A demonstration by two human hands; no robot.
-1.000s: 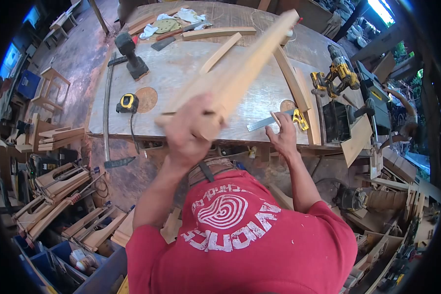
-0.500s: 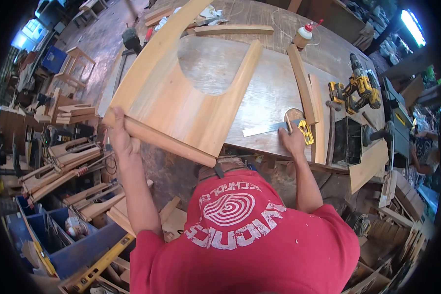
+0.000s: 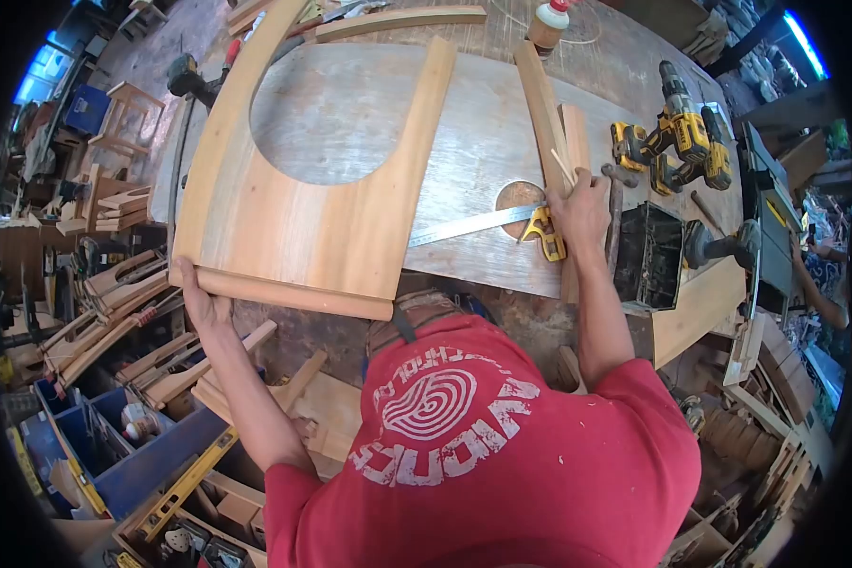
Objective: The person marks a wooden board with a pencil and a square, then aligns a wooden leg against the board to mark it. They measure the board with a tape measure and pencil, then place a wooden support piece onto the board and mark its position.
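A pale wooden panel [image 3: 298,227] with a large rounded cutout lies over the near left of the workbench. My left hand [image 3: 206,301] is closed around its near left corner, at the rounded rail [image 3: 284,292] along its front edge. My right hand [image 3: 582,210] is closed around the near end of a narrow wooden strip [image 3: 540,104], with a pencil [image 3: 562,166] sticking out from the fingers. Just below that hand lies a combination square with a yellow head [image 3: 543,235], its steel blade [image 3: 473,225] reaching to the panel's right edge.
Yellow cordless drills [image 3: 682,133] stand at the bench's right, near a black open box [image 3: 648,256]. A glue bottle [image 3: 547,26] and another strip [image 3: 402,24] lie farther back. Blue bins [image 3: 151,464] and a yellow level [image 3: 185,488] are at lower left.
My right hand has gone from the combination square up to the wooden strip, still with the pencil. The panel, in my left hand, has turned and lies flatter. The camera view has shifted.
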